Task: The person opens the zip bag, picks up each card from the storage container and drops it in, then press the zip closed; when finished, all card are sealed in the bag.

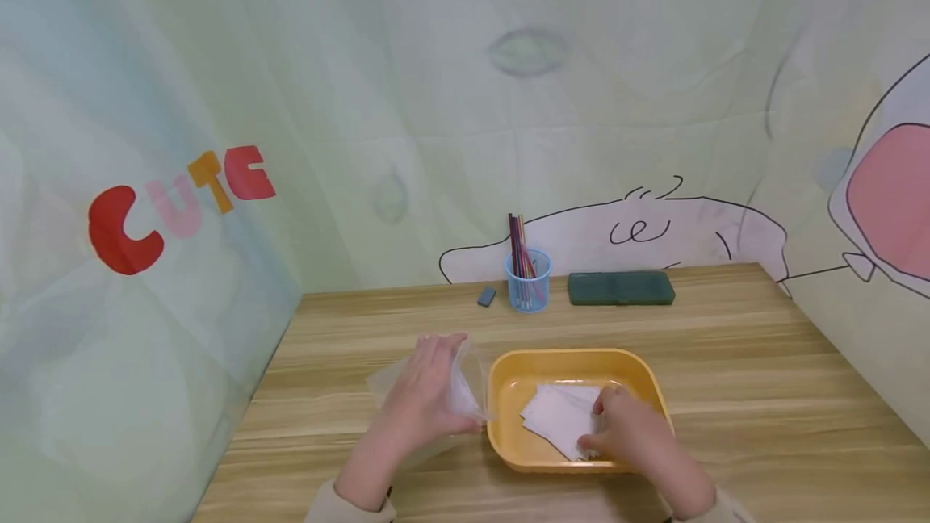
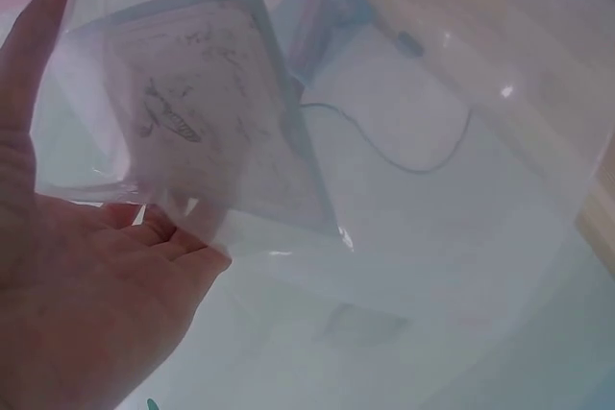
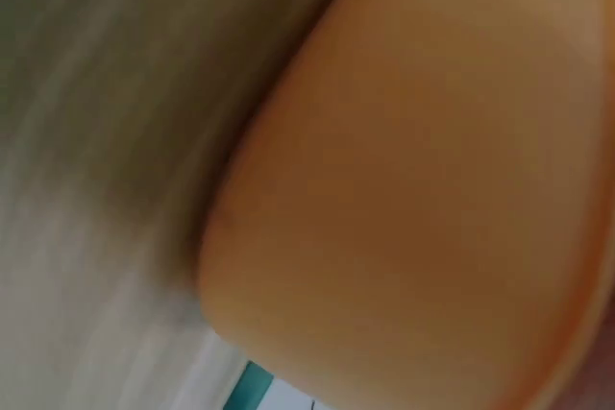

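Note:
My left hand (image 1: 425, 394) holds a clear plastic bag (image 2: 461, 237) left of the yellow tray (image 1: 567, 353). Through the film, the left wrist view shows a squarish stack of pale paper cards (image 2: 202, 93) with faint grey drawings on it. My right hand (image 1: 639, 426) reaches into the tray. Its thumb and fingers are curled at the right edge of several white paper cards (image 1: 555, 418), which lie fanned out on the tray floor. In the right wrist view the tray's outer side (image 3: 404, 180) fills most of the picture, and the fingers are hidden.
At the back of the wooden table (image 1: 741, 361) stands a blue cup (image 1: 529, 285) with several colored pencils (image 1: 517, 244). A small blue-grey eraser (image 1: 487, 296) lies left of it, a dark green flat case (image 1: 621, 288) right of it. A printed curtain (image 1: 407, 103) hangs behind.

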`<act>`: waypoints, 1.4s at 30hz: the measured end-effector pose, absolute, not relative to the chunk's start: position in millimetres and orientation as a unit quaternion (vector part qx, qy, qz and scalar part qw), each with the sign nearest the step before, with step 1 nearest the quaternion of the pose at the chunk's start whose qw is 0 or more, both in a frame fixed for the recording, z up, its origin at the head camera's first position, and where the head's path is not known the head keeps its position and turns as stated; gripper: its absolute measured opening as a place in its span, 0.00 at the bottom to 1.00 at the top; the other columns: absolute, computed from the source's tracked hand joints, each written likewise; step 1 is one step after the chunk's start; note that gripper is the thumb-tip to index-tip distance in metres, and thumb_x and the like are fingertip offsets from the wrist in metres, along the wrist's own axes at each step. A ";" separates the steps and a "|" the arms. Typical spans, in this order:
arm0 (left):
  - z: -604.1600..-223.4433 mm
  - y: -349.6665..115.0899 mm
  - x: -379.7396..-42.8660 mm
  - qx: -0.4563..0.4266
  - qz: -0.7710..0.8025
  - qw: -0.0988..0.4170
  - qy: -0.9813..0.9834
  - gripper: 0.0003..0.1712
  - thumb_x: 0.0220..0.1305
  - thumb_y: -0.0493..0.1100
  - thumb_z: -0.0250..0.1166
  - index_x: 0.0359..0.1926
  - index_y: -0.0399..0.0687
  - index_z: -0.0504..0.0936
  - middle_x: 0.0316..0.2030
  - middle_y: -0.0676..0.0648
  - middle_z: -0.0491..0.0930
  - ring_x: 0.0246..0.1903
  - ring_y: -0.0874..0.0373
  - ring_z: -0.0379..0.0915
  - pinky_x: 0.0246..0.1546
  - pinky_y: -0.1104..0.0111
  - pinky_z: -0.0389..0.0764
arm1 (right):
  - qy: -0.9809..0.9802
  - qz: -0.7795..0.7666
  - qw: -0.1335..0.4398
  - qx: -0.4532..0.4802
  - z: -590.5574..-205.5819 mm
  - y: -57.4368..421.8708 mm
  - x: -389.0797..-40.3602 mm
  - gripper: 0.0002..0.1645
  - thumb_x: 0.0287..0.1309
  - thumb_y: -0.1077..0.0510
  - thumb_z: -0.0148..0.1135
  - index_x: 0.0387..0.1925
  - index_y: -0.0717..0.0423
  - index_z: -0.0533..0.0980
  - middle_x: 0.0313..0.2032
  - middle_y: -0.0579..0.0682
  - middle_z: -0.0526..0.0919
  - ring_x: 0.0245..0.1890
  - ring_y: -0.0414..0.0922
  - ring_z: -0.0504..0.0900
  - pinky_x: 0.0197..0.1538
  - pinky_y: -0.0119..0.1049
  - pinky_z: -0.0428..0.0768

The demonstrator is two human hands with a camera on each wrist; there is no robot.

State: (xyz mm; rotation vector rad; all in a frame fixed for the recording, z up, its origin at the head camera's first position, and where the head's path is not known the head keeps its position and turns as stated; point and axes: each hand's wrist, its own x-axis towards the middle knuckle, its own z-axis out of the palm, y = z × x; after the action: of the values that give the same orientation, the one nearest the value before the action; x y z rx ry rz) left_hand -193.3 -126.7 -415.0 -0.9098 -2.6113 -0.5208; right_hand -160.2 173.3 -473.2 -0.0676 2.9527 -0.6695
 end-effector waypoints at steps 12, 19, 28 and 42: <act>-418.2 -127.4 -193.1 -0.316 -0.194 0.168 -0.914 0.67 0.15 0.54 0.85 0.62 0.35 0.65 0.52 0.42 0.71 0.56 0.47 0.65 0.69 0.56 0.49 | 0.970 -0.221 0.104 -0.015 -484.6 168.5 -168.7 0.34 0.30 0.38 0.80 0.31 0.55 0.73 0.30 0.50 0.67 0.25 0.46 0.69 0.25 0.38 0.70; -420.7 -126.7 -194.0 -0.314 -0.194 0.166 -0.914 0.67 0.16 0.52 0.86 0.62 0.36 0.65 0.51 0.43 0.70 0.56 0.48 0.65 0.70 0.57 0.48 | 0.968 -0.238 0.078 -0.022 -483.8 168.6 -166.0 0.26 0.33 0.45 0.80 0.27 0.50 0.72 0.25 0.45 0.70 0.25 0.43 0.69 0.25 0.36 0.70; -420.1 -124.7 -194.6 -0.316 -0.184 0.167 -0.916 0.67 0.16 0.54 0.85 0.63 0.36 0.65 0.52 0.43 0.70 0.56 0.48 0.65 0.69 0.57 0.49 | 0.977 -0.188 0.101 -0.006 -482.8 164.7 -169.3 0.44 0.22 0.31 0.79 0.35 0.57 0.74 0.31 0.51 0.69 0.26 0.47 0.70 0.25 0.42 0.75; -420.8 -126.0 -194.9 -0.312 -0.180 0.165 -0.918 0.67 0.17 0.55 0.85 0.63 0.37 0.64 0.52 0.43 0.70 0.56 0.48 0.65 0.70 0.57 0.47 | 0.955 -0.288 0.057 -0.029 -483.2 170.4 -173.6 0.24 0.37 0.54 0.80 0.31 0.50 0.71 0.27 0.45 0.72 0.27 0.43 0.70 0.28 0.37 0.72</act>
State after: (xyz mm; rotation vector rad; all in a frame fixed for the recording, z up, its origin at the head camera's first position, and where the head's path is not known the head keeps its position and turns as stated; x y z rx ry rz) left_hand -194.9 -126.0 -420.8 -0.8896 -2.6158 -0.5118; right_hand -173.6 170.4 -483.2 -0.0887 2.8974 -0.8742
